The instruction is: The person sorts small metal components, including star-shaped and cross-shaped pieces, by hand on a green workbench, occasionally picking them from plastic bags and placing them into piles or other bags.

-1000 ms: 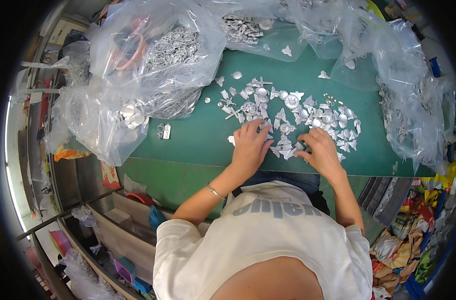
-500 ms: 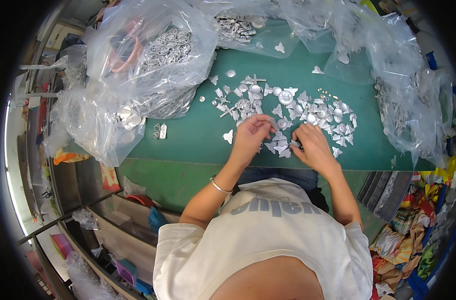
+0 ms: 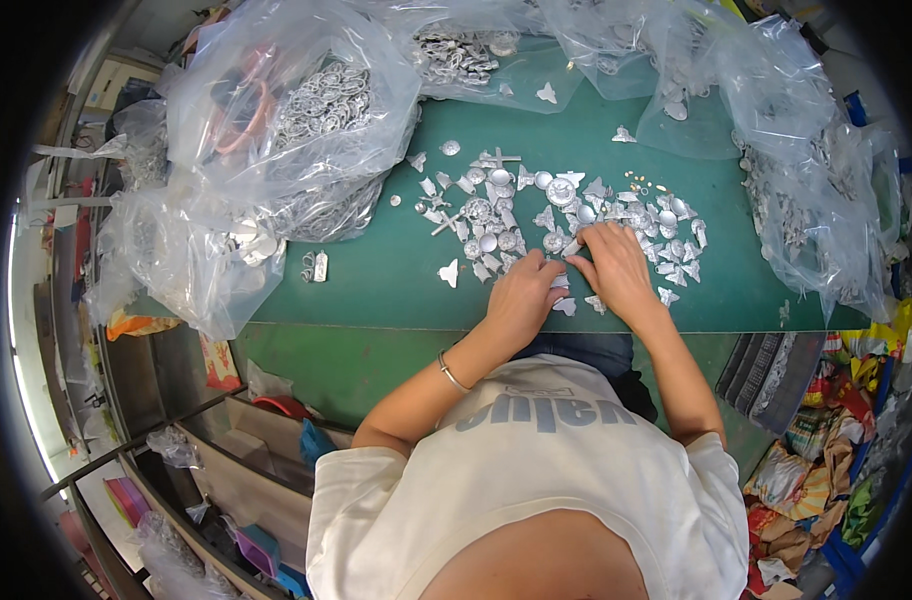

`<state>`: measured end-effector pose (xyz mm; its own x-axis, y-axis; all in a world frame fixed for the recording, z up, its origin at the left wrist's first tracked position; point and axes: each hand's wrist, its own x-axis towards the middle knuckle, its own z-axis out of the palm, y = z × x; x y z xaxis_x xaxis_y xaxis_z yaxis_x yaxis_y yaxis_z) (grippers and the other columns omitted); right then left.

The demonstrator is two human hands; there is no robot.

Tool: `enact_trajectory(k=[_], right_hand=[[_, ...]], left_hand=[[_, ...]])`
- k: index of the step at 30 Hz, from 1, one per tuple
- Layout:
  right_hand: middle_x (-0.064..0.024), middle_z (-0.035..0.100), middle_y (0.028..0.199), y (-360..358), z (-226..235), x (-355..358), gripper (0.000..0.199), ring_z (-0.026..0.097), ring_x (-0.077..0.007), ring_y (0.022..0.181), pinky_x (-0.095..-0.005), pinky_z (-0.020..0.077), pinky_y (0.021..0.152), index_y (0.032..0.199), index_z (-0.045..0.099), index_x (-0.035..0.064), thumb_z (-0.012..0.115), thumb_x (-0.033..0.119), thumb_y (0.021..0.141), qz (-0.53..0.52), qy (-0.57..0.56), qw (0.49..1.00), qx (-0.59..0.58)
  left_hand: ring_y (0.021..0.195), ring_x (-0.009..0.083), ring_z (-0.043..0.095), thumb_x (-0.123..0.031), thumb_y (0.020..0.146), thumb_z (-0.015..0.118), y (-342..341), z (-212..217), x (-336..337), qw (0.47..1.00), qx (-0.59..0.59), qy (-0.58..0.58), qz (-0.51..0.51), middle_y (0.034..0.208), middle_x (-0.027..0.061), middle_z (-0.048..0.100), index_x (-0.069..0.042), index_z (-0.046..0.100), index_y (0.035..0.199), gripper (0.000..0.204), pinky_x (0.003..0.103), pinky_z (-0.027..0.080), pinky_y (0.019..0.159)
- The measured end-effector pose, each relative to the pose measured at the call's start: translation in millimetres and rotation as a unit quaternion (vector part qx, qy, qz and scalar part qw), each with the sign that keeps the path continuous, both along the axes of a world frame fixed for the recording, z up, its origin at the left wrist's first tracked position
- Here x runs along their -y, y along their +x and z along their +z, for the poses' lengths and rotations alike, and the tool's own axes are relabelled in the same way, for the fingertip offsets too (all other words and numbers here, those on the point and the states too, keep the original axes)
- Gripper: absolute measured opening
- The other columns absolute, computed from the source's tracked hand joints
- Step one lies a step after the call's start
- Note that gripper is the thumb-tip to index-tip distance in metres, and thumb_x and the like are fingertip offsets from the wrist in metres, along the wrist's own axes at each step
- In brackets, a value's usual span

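Small silver-coloured pieces [image 3: 561,192], spread across the middle of the green bench [image 3: 376,290], are best parted by light fingertip contact. The fingers of the left hand [image 3: 524,298] and right hand [image 3: 621,272] are bent; whether anything is gripped cannot be told. Domed, winged and cross-shaped forms are seen.

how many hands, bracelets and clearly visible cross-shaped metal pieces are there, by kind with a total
Hands: 2 (left hand, right hand)
Bracelet: 1
Cross-shaped pieces, clearly visible: 2 (upper cross, lower cross)
Total: 5
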<state>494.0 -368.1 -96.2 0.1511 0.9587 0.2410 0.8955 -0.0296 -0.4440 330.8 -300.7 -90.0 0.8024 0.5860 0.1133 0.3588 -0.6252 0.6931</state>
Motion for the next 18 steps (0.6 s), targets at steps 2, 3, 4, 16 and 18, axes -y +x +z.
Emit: enact_trajectory(k=[2,3,4,16,18], right_hand=[[-0.0095,0.056,0.083,4.8,3.2,0.3,0.031,0.052,-0.0286,0.082,-0.0378,0.0378,0.072,0.093,0.054,0.0041,0.071,0.017,0.071,0.007,-0.031,0.999,-0.038],[-0.0095,0.056,0.083,6.9,6.2,-0.2,0.030,0.052,-0.0286,0.082,-0.0378,0.0377,0.072,0.092,0.054,0.0044,0.071,0.017,0.072,0.011,-0.046,0.997,-0.057],[-0.0097,0.056,0.082,5.6,8.6,-1.0,0.028,0.052,-0.0285,0.082,-0.0378,0.0377,0.072,0.091,0.053,0.0045,0.070,0.017,0.073,0.007,-0.027,0.999,-0.044],[-0.0148,0.058,0.082,6.9,13.8,-2.8,0.020,0.054,-0.0336,0.081,-0.0411,0.0404,0.072,0.092,0.051,0.0034,0.065,0.010,0.078,-0.006,-0.017,1.000,-0.019],[-0.0148,0.058,0.081,7.0,10.1,-3.8,0.020,0.054,-0.0345,0.079,-0.0412,0.0409,0.074,0.092,0.052,0.0032,0.064,0.010,0.078,-0.008,-0.041,0.999,-0.011]], left_hand=[[0.069,0.0307,0.056,-0.010,0.078,0.067,1.6,0.1,-1.5,1.000,0.006,0.009,-0.007,0.080,0.0111,0.051,-0.005,0.059,0.091,0.016,0.039,0.045,0.059],[0.069,0.0312,0.056,-0.010,0.078,0.067,2.9,0.2,-2.3,1.000,0.010,0.014,-0.010,0.080,0.0111,0.051,-0.005,0.059,0.089,0.015,0.040,0.045,0.059],[0.070,0.0313,0.057,-0.009,0.078,0.066,3.5,-0.3,-2.7,1.000,0.011,0.013,-0.003,0.080,0.0114,0.051,-0.004,0.060,0.088,0.013,0.040,0.045,0.059],[0.077,0.0138,0.048,-0.013,0.089,0.053,-7.1,-1.3,-35.8,0.638,0.247,-0.730,0.002,0.089,0.0048,0.053,-0.001,0.058,0.095,0.014,0.024,0.039,0.063],[0.082,0.0157,0.047,-0.014,0.090,0.050,-2.9,4.3,-31.6,0.619,0.266,-0.739,0.019,0.092,0.0076,0.053,-0.001,0.057,0.098,0.017,0.024,0.039,0.064]])
